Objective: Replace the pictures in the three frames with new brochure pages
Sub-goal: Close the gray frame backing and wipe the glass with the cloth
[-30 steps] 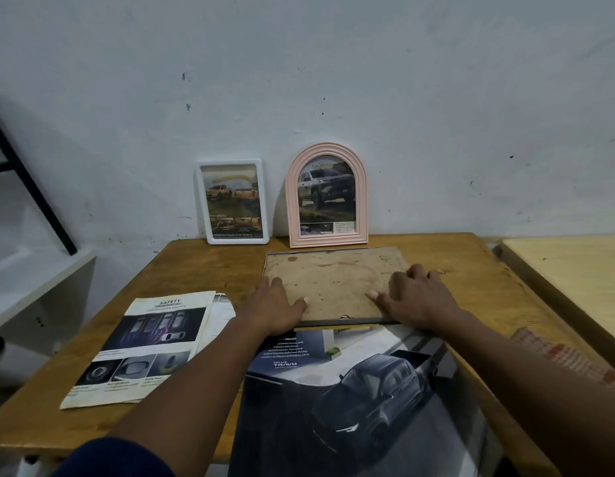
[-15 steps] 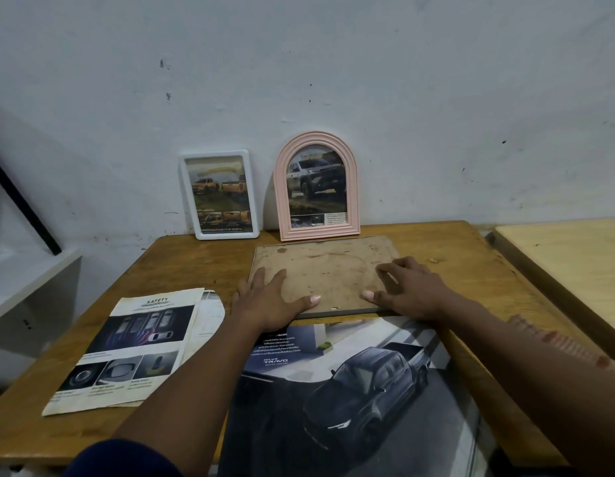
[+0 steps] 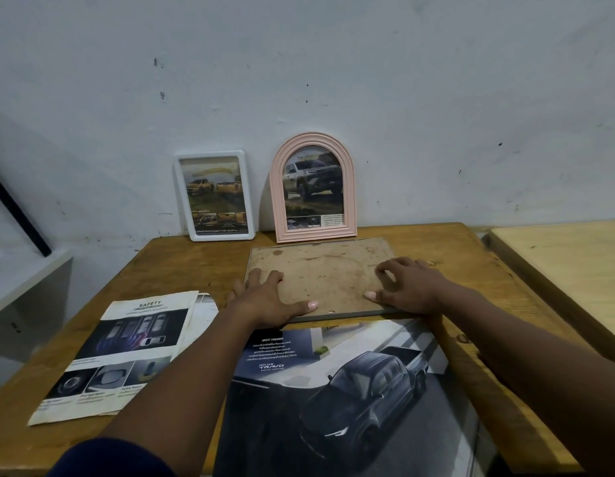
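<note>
At twelve o'clock, left hand (image 3: 264,304) and right hand (image 3: 407,287), fingers apart, press the face-down frame (image 3: 320,270); sliding could crease the brochure page (image 3: 351,390) beneath.

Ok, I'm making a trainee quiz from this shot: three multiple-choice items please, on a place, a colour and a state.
1. Where is the arched frame? A) leaning on the wall at the back of the table B) on a chair C) on the floor
2. Its colour? A) white B) pink C) black
3. The third frame, under the left hand and right hand, lies: A) upright B) flat, backing up C) flat, picture up
Answers: A, it touches the wall; B, pink rim; B, brown board faces up.
</note>
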`<control>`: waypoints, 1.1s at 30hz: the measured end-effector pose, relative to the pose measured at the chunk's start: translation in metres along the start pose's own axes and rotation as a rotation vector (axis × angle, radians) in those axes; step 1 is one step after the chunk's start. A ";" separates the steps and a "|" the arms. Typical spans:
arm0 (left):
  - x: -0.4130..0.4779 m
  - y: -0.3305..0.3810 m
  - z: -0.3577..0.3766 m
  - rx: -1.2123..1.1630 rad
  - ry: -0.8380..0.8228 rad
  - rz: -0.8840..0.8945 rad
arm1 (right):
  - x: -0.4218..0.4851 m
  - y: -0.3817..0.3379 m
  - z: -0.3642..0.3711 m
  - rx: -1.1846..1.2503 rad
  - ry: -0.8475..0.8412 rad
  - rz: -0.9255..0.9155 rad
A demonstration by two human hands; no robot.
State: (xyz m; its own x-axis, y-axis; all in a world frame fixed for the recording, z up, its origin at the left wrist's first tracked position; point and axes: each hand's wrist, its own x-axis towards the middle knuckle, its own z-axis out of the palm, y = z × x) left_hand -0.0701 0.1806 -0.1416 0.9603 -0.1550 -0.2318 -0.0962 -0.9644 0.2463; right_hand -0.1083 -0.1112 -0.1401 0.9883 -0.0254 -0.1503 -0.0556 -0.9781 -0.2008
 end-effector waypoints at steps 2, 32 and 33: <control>0.001 0.000 -0.002 -0.006 -0.012 0.006 | 0.002 -0.001 -0.001 -0.038 -0.010 0.002; 0.060 0.019 0.020 0.193 0.156 0.236 | 0.059 -0.014 0.023 -0.045 0.264 -0.028; 0.060 0.020 0.020 0.191 0.161 0.234 | 0.058 -0.015 0.022 -0.045 0.306 -0.023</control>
State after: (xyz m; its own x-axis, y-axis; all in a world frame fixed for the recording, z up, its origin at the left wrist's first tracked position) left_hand -0.0195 0.1480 -0.1692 0.9340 -0.3555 -0.0346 -0.3513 -0.9318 0.0909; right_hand -0.0536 -0.0932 -0.1672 0.9865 -0.0575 0.1532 -0.0332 -0.9871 -0.1563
